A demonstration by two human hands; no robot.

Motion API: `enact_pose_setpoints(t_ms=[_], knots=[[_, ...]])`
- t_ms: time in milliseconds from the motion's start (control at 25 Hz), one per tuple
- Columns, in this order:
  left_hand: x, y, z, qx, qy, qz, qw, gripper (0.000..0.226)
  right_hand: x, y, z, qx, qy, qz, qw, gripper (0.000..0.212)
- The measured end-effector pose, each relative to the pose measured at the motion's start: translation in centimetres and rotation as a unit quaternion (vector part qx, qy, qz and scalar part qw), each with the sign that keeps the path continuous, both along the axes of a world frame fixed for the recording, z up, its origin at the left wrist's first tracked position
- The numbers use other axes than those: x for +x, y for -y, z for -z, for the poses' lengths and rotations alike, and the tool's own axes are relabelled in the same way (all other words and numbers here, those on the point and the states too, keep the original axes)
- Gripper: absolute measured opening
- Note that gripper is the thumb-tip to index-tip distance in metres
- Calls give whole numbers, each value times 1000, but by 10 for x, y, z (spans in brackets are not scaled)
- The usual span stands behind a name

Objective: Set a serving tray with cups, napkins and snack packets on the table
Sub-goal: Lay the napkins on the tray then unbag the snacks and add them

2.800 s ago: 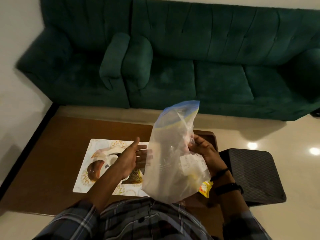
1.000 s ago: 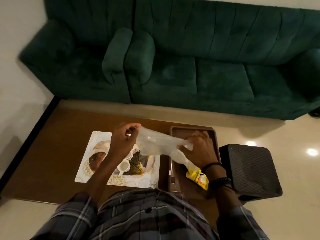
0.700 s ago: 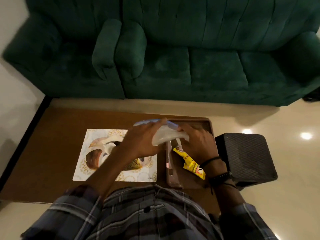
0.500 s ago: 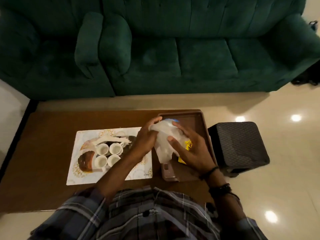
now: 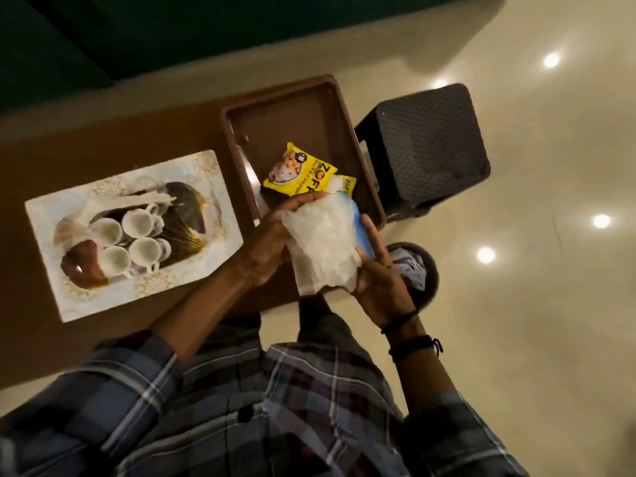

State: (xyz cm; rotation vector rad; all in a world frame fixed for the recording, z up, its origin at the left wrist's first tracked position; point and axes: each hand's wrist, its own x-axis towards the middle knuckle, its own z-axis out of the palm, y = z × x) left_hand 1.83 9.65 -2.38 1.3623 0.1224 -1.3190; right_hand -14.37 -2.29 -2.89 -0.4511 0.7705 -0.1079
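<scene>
The person bends over the brown worktop (image 5: 103, 146), both hands at mid-frame on a crumpled clear bag (image 5: 323, 249). The left hand (image 5: 265, 249) grips the bag's left side, its fingers (image 5: 303, 201) curled over the top edge. The right hand (image 5: 378, 280) holds the right side, fingers (image 5: 370, 230) closed along the blue zip strip. What the bag holds I cannot tell.

The bag hangs just over the near end of the brown tray (image 5: 292, 125), which sits on the worktop's right end, at upper centre of the frame. In the tray lies a yellow packet (image 5: 299, 172), face up. A second packet (image 5: 350, 185) peeks out to its right, mostly hidden by the first packet and the bag.

Just left of the tray, a printed mat (image 5: 213, 166) lies flat on the worktop. Four white cups (image 5: 139, 216) stand on it in a tight cluster, mouths up.

Right of the tray, a dark stool (image 5: 430, 139) stands on the glossy floor (image 5: 533, 321), close against the worktop's end. Below it in the frame, just beside the right hand, is a round dark bin (image 5: 433, 270) with crumpled stuff inside.

A green sofa (image 5: 103, 36) fills the upper left. Dark wristbands (image 5: 411, 347) circle the right wrist, and a plaid shirt (image 5: 275, 407) covers the bottom of the frame.
</scene>
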Motion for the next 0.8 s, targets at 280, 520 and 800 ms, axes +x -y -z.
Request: enact_pose_setpoints(t_ms=[280,520,800], knots=[[-53,51,61,49,104,148,982,62,-105,54,144,-40,-362,478,799,35],[-84,82,126,72,123,167,976,51,-133,76,261,-6,-578,383,720,43],[-100,82,161,76,144,175,971,43,-127,112,326,10,-586,-6,810,79]])
